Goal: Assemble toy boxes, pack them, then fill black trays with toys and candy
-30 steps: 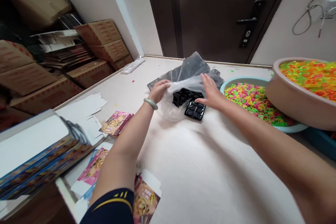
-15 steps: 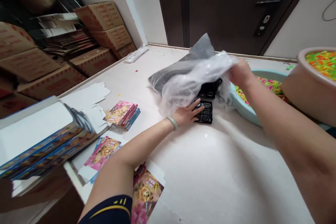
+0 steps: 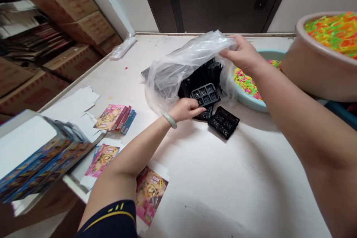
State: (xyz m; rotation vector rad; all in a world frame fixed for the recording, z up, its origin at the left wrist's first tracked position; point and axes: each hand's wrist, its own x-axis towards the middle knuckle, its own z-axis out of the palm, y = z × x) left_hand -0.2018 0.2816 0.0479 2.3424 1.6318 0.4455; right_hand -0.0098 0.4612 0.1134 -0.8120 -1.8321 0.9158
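Observation:
My right hand point(image 3: 244, 54) grips the upper edge of a clear plastic bag point(image 3: 178, 61) and holds its mouth raised. Inside the bag are several black plastic trays, partly hidden by the film. My left hand point(image 3: 185, 111) is at the bag's mouth, fingers curled at the near corner of a black six-cavity tray point(image 3: 205, 95), with the thumb stretched to the right below it. Just outside the bag, a second black tray point(image 3: 224, 122) lies on the white table, apart from both hands.
To the right stand a light-blue basin point(image 3: 248, 102) of colourful small loops and a taller beige tub point(image 3: 320, 67). Printed small boxes point(image 3: 114, 119), flat printed cartons point(image 3: 152, 193) and a large box stack point(image 3: 41, 156) are at the left. Cardboard boxes point(image 3: 75, 18) stand beyond the table edge.
My right hand has opened the bag's mouth wider, exposing more trays. One tray now lies farther out on the table. My left hand has gone from spread fingers to curled ones. The view has shifted.

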